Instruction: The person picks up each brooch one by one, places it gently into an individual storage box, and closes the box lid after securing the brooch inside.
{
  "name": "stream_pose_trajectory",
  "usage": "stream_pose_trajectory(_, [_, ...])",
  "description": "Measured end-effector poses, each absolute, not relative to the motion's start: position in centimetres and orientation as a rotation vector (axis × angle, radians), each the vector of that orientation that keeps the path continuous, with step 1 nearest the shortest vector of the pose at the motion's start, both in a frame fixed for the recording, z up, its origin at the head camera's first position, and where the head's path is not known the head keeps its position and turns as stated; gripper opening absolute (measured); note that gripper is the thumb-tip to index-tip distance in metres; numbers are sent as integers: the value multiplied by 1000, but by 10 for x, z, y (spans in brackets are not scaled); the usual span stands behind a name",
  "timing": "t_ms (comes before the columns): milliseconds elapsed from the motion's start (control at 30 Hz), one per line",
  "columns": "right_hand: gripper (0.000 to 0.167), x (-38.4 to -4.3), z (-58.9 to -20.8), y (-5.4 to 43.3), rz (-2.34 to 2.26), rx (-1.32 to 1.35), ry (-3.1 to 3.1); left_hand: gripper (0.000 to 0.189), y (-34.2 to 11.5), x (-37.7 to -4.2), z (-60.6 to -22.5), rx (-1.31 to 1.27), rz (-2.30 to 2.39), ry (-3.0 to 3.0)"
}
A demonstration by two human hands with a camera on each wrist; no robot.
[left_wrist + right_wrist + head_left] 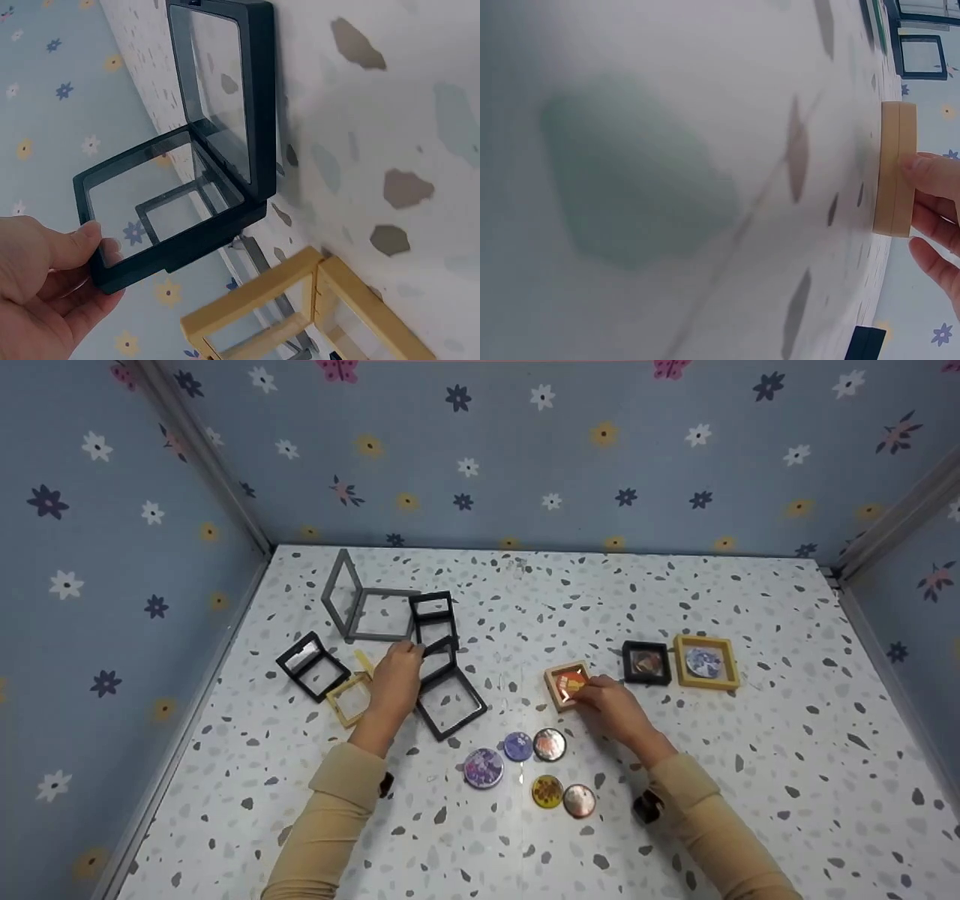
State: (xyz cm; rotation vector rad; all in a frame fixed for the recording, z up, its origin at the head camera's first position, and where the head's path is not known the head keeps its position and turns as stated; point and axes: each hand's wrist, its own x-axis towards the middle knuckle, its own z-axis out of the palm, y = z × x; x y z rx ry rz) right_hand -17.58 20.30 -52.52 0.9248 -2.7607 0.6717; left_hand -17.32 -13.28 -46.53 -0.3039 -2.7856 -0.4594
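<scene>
My left hand pinches the raised lid of an open black display frame between thumb and fingers. In the left wrist view, the clear panes of this frame's hinged halves show. Near that hand stands an open yellow frame. My right hand holds the right side of a closed tan frame. Inside it lies an orange round badge. In the right wrist view, the thumb is on the edge of the tan frame.
Left of centre stand a grey open frame, a small black open frame and another black one. At right lie a black frame and a yellow frame, each holding a badge. Several badges, including a purple one, lie in front.
</scene>
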Motion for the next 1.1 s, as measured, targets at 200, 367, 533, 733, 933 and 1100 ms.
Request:
stream_pose_trajectory(200, [10, -178, -526, 204, 641, 860, -2757, 18, -124, -172, -466, -291, -530, -2793])
stream_pose_trajectory(367, [11, -178, -526, 204, 672, 749, -2794, 18, -115, -172, -467, -263, -547, -2801])
stream_pose_trajectory(533, [13, -180, -525, 205, 700, 683, -2814, 17, -108, -173, -469, -267, -567, -2770])
stream_pose_trajectory(733, [12, -184, -525, 206, 725, 634, -2826, 16, -102, -173, -472, -316, -599, -2716])
stream_pose_trajectory(933, [10, -189, -523, 207, 719, 577, -2842, 17, -97, -172, -473, -321, -638, -2682])
stream_pose_trajectory(1100, [11, -193, -524, 209, 697, 519, -2865, 16, -93, -172, -475, -326, -649, -2675])
